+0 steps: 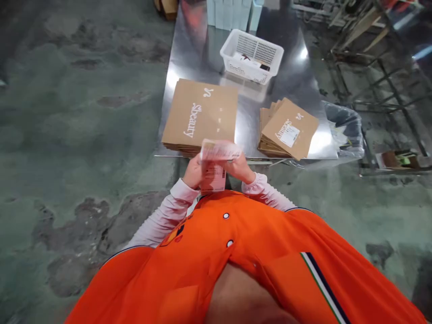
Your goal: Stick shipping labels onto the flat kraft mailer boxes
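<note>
Close to my body, my left hand (193, 172) is closed around the left side of some printed label sheets (213, 177). My right hand (240, 167) grips the upper label, which is smeared by motion and hides part of the lower one. Just beyond my hands, a stack of flat brown cardboard mailers (211, 112) printed "Sbeauty" lies at the table's front edge. To the right is a second, uneven pile of smaller mailers (305, 121). A white label (289, 135) is stuck on its top piece.
A white plastic basket (251, 74) with a few small items stands behind the mailers on the metal table (202, 65). Pale blue boxes (229, 15) are at the far end. A plastic-lined bin (351, 130) adjoins the right edge, with metal racks (391, 85) beyond.
</note>
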`<state>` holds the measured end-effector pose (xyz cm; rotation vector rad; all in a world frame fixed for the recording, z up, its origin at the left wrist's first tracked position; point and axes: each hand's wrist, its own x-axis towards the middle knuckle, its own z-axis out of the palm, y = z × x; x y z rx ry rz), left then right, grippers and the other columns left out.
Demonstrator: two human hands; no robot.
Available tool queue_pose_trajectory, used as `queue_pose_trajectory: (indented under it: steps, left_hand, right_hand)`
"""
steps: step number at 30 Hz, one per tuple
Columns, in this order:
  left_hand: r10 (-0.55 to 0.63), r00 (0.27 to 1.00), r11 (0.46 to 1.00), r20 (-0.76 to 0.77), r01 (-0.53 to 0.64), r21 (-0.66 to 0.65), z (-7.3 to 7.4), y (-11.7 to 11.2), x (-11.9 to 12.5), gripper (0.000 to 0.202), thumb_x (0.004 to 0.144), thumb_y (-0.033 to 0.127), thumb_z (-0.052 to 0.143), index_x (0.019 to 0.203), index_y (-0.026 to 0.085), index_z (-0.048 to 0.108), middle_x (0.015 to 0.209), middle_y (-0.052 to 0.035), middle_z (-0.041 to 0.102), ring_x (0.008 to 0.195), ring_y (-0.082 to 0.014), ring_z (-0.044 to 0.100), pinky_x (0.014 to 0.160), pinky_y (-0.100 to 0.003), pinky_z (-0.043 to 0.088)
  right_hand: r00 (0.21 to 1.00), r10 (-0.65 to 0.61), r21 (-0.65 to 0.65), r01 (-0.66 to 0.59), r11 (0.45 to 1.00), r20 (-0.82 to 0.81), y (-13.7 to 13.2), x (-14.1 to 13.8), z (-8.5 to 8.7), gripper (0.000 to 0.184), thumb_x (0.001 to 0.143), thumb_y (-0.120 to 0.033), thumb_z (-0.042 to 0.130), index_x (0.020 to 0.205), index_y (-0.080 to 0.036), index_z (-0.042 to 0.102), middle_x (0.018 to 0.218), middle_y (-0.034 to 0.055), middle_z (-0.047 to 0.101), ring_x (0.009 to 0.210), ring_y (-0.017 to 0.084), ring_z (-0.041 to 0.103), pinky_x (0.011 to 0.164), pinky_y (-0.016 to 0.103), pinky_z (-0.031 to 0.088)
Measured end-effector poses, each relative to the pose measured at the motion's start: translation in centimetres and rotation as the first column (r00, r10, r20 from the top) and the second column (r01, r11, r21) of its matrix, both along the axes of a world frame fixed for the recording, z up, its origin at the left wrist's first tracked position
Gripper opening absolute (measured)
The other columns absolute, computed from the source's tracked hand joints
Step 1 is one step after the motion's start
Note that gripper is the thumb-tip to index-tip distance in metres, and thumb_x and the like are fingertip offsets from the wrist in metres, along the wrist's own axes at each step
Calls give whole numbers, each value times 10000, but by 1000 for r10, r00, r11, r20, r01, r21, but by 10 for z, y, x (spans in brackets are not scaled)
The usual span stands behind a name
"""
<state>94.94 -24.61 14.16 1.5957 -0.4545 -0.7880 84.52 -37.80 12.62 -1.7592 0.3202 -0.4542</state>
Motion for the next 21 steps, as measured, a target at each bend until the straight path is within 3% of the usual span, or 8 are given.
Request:
queue_pose_trajectory:
  steps: [3,5,7,10,13,17,19,21]
  left_hand:
    - [-95,992,995,88,95,5,5,12,8,660,483,521,939,996,155,747,1036,-123,760,1038,-298,693,922,-371,554]
    - [6,995,998,97,0,-67,9,14,17,625,538,562,907,987,159,744,1041,-118,760,1018,-278,695,906,-363,555]
    - [117,991,990,65,-110,-90,10,13,23,562,580,626,859,852,151,733,889,-97,757,869,-249,697,811,-353,564]
    - [163,985,985,53,-159,-66,4,7,21,540,568,642,849,737,150,704,744,-58,714,718,-195,643,697,-309,534]
    - [242,966,969,94,-236,-69,-6,3,14,545,601,682,804,632,165,634,629,-17,630,606,-137,546,594,-262,459]
    - [402,904,916,146,-398,-61,-21,-2,17,616,643,690,775,527,198,424,518,34,467,523,-98,421,524,-240,372]
    - [317,946,948,61,-314,-48,-25,-4,27,545,581,610,854,604,187,510,606,16,573,592,-120,517,584,-252,438]
    - [134,984,990,-117,-139,-35,-30,-6,37,520,483,499,933,750,163,640,752,-35,694,720,-179,631,689,-304,517]
  right_hand:
    - [992,-121,132,118,984,20,18,3,1,618,863,-729,574,1107,-194,766,1176,114,743,1133,288,683,1054,447,533]
    - [1000,-8,130,10,992,-18,12,4,3,567,768,-700,702,999,-190,790,1079,94,772,1029,290,715,975,447,573]
    - [995,77,120,-69,990,-68,0,10,11,575,684,-673,786,977,-178,791,995,76,784,908,268,727,860,415,604]
    - [997,15,43,-11,999,-79,-16,24,28,532,721,-640,777,966,-168,794,896,65,781,785,226,712,745,356,594]
    - [998,-8,-118,0,993,-62,-23,33,40,404,801,-569,734,872,-177,805,828,62,770,755,219,704,743,347,573]
    - [997,-15,-167,2,986,-75,-28,48,34,338,831,-510,718,860,-183,799,836,58,764,769,218,703,754,349,570]
    - [997,-6,-190,-9,982,-80,-41,68,25,296,823,-469,740,846,-177,787,888,63,758,833,216,705,792,344,574]
    - [995,-35,-272,7,962,-98,-63,98,13,232,805,-397,773,839,-167,776,992,75,740,964,215,693,882,338,565]
